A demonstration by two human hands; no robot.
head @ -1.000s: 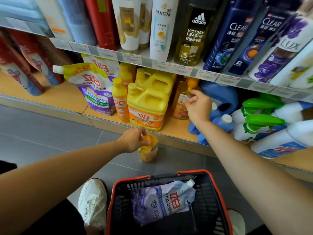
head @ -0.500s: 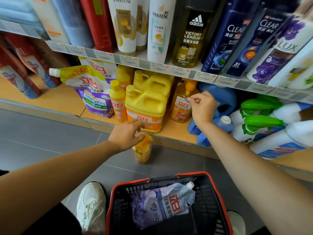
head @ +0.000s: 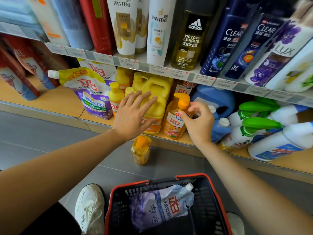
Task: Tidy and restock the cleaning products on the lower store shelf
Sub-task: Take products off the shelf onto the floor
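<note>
Lower shelf (head: 50, 100), stock as seen:
- My left hand (head: 133, 116): fingers spread wide, over the front yellow jug (head: 157, 106); whether it touches, I cannot tell.
- My right hand (head: 198, 122): fingers curled at the neck of the orange pump bottle (head: 174, 122), which stands upright just beside the jug. Whether they pinch it or only touch it, I cannot tell.
- Small yellow bottle (head: 116, 99): upright, left of the jug.
- Purple pouch (head: 89, 94): leaning, further left.
- Yellow refill pack (head: 141, 150): on the floor below the shelf edge.
- Basket (head: 191, 175): on the floor, holding one lavender pouch (head: 160, 206).
</note>
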